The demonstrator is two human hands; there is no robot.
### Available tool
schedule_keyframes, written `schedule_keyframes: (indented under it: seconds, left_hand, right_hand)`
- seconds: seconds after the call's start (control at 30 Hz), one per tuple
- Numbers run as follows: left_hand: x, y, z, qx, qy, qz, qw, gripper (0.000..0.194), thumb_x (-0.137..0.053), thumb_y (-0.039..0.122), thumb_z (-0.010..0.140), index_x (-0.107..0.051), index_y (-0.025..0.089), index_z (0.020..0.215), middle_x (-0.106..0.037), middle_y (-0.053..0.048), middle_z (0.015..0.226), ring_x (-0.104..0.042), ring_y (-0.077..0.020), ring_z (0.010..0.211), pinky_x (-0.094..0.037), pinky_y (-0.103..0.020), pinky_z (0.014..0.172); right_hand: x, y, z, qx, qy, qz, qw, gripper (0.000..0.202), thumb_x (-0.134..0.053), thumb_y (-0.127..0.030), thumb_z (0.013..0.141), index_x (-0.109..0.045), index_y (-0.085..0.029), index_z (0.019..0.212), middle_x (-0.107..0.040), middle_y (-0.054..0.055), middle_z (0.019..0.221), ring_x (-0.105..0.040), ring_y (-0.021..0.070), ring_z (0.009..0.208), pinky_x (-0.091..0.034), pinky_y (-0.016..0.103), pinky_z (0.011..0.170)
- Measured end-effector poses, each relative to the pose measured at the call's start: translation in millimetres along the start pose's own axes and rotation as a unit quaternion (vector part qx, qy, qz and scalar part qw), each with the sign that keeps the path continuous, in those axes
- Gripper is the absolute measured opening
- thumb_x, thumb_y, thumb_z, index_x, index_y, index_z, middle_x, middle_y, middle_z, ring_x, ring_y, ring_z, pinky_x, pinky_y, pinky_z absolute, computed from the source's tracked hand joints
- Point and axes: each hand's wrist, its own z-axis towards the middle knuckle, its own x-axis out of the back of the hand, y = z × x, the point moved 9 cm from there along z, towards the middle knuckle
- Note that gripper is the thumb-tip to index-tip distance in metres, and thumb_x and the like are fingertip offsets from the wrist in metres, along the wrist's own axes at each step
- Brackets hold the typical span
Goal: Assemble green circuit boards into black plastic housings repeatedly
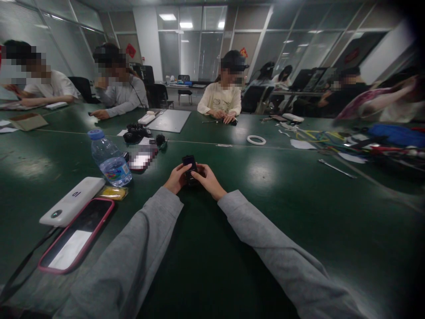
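A small black device (189, 165) is held upright between both hands above the dark green table (206, 248). My left hand (176, 178) is closed on its left side, the thumb across its face. From the right, my right hand (209, 180) grips the same device, with its thumb on the lower front. The fingers behind the device are mostly hidden. Both forearms, in grey sleeves, rest toward the table's near side.
At the left are a water bottle (111, 161), a white power bank (73, 201), a pink-edged phone (78, 235) and a yellow packet (113, 192). A white ring (256, 140), a wrench (337, 169) and tangled cables lie to the right. Several people sit beyond.
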Motion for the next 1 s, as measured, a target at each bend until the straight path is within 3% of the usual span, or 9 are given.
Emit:
schedule_keyframes:
  seconds: [0.2,0.33,0.5,1.0]
  left_hand:
    - [1.0,2.7,1.2,-0.033,0.020,0.006,0.999,0.044,-0.074,0.028,0.067,-0.063,0.012,0.106,-0.067,-0.013,0.104,-0.063,-0.0217,0.092,-0.046,-0.035,0.083]
    - [-2.7,2.2,-0.2,-0.027,-0.009,0.018,0.999,0.045,-0.073,0.028,0.068,-0.061,0.013,0.109,-0.064,-0.013,0.110,-0.062,-0.0224,0.096,-0.045,-0.036,0.085]
    - [-7.5,5.1,-3.4,-0.026,-0.036,0.027,0.999,0.050,-0.076,0.019,0.063,-0.061,0.014,0.110,-0.062,-0.012,0.115,-0.061,-0.0228,0.100,-0.043,-0.037,0.089]
    - [-8.8,8.3,-6.1,-0.022,-0.044,0.008,0.999,0.050,-0.072,0.018,0.066,-0.060,0.017,0.114,-0.063,-0.011,0.116,-0.059,-0.0244,0.103,-0.045,-0.037,0.087]
  right_hand:
    - [1.8,7.9,3.1,-0.034,-0.002,0.015,0.999,0.051,-0.074,-0.039,0.068,-0.048,-0.018,0.107,-0.058,0.006,0.102,-0.056,0.0180,0.097,-0.045,0.035,0.090]
    - [4.1,8.7,3.3,-0.048,0.013,0.026,0.998,0.048,-0.072,-0.040,0.069,-0.050,-0.017,0.104,-0.058,0.005,0.100,-0.055,0.0180,0.097,-0.044,0.034,0.089]
    - [8.0,8.2,3.0,-0.047,0.024,0.041,0.998,0.043,-0.069,-0.040,0.070,-0.052,-0.017,0.103,-0.058,0.005,0.103,-0.055,0.0176,0.099,-0.043,0.033,0.091]
    - [4.5,5.8,2.4,-0.034,0.005,0.035,0.999,0.047,-0.071,-0.042,0.072,-0.054,-0.016,0.107,-0.059,0.006,0.101,-0.056,0.0182,0.099,-0.043,0.035,0.093]
